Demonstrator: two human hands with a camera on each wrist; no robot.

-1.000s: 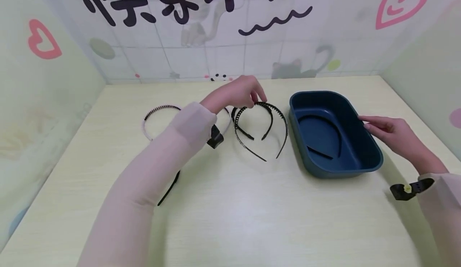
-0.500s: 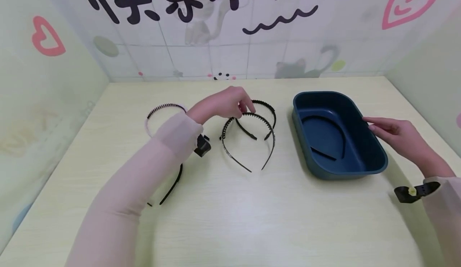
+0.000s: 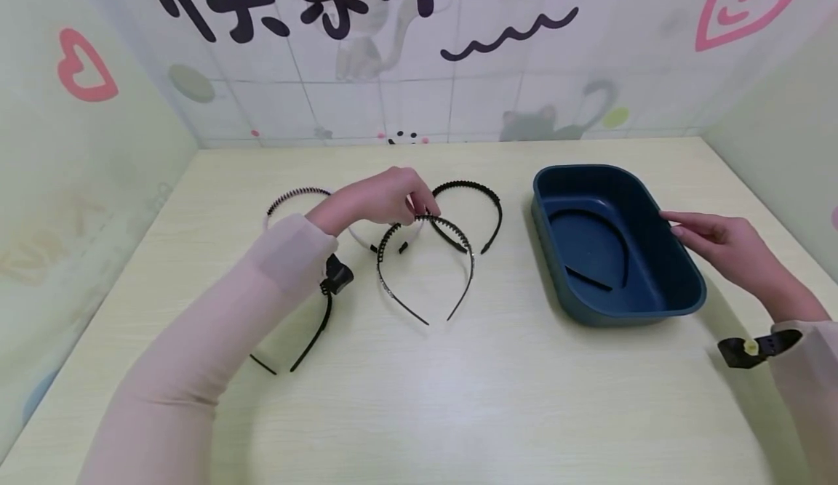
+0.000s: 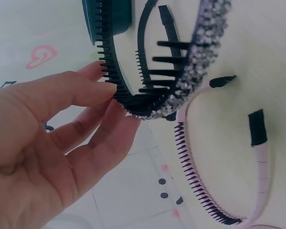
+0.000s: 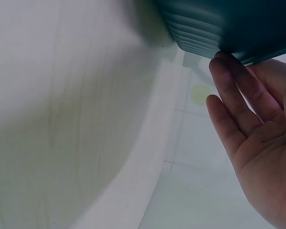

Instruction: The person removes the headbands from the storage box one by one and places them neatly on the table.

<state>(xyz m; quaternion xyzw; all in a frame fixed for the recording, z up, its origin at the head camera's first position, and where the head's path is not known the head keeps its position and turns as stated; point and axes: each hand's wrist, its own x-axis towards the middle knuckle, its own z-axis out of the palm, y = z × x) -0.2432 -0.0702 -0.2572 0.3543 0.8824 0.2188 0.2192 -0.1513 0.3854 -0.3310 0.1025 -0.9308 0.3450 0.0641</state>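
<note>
My left hand [image 3: 395, 198] pinches the top of a black toothed headband [image 3: 468, 251] with silvery glitter along its band. In the left wrist view, the glittery headband [image 4: 207, 47] has its comb teeth inside the curve, with the thumb on one side and fingers on the other. My right hand [image 3: 729, 249] has its thumb and fingertips at the right rim of a dark blue plastic bin [image 3: 566, 299]. The right wrist view shows the right hand's fingertips [image 5: 221, 67] against the bin's outer wall [image 5: 190, 28]. A thin black headband [image 3: 626, 252] lies inside the bin.
Behind the glittery headband lies another black headband [image 3: 500, 216]. A pale pink headband [image 3: 297, 192] with dark teeth is partly covered by the left arm. A further black headband [image 3: 317, 336] shows below the left sleeve. A printed backdrop [image 3: 419, 107] closes off the table's far edge.
My left hand has moved left and nearer with the glittery headband, drawing it away from the black headband behind. The right hand has stayed at the bin's rim.
</note>
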